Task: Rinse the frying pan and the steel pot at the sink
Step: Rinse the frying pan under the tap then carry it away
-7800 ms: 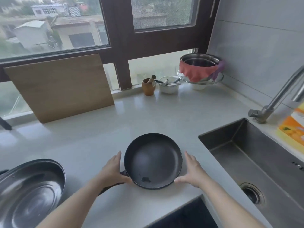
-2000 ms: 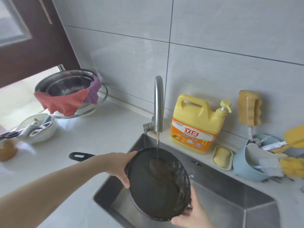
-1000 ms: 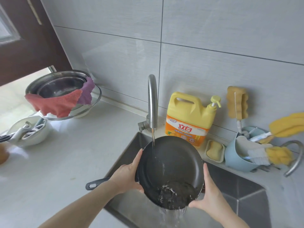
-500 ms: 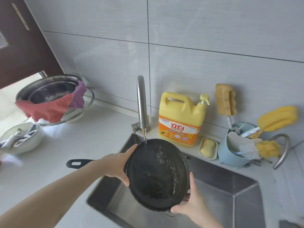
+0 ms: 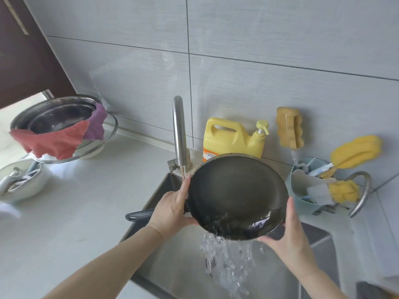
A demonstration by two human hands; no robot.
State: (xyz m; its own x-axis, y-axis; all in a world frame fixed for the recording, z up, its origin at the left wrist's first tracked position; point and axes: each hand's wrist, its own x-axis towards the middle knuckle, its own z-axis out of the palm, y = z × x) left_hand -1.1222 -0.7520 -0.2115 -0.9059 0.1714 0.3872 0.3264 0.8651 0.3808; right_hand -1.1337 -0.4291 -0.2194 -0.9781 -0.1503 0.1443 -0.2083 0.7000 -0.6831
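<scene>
**One pan draining, one pot waiting**

Two hands are holding the frying pan (image 5: 237,197) tilted over the sink (image 5: 172,266), and water is spilling off its low near edge into the basin. The left hand (image 5: 172,208) is gripping the rim on the handle side, fingers curled round the edge; the thin stream from the faucet (image 5: 180,134) is falling right at that hand's fingertips and the pan's edge. The right hand (image 5: 289,240) is pressing flat against the opposite rim with straight fingers, steadying rather than clasping. The pan's dark handle (image 5: 140,214) is sticking out leftward over the countertop (image 5: 75,212).

Judging by the pour, the pan's rinse is well under way and looks close to finished, though whether its surface is fully clean is hard to tell through the wet sheen. The steel pot is the remaining half: it is not clearly showing here. A steel basin (image 5: 58,113) draped with a red cloth (image 5: 49,141) is sitting at the far left, but I cannot say it is the pot in question. The sink's drain is hiding behind the falling water, and the detergent jug (image 5: 228,137) is partly covered by the pan.
</scene>
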